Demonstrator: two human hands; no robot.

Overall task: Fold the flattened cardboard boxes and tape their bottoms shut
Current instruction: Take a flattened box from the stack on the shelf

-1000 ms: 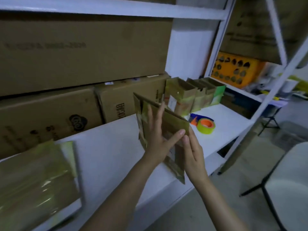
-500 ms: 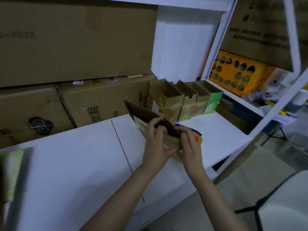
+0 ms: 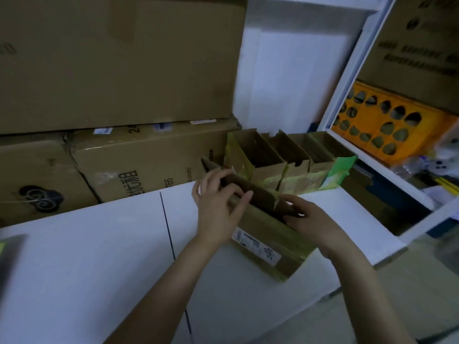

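Observation:
A small brown cardboard box with a white label and yellow-green tape stands on the white shelf, its top flaps half folded. My left hand grips the left flap, fingers curled over its edge. My right hand holds the right end of the flaps, thumb on top. Behind them stands a row of folded open boxes. No tape roll shows in this view.
Large cardboard cartons are stacked along the back of the shelf. A white upright post stands at the right, with an orange perforated crate beyond it. A dark stack edge shows at far left.
The box has come down from mid-air onto the shelf and now stands upright. Both hands shifted from its sides to its top flaps. The camera turned right, so the flat stack left the view.

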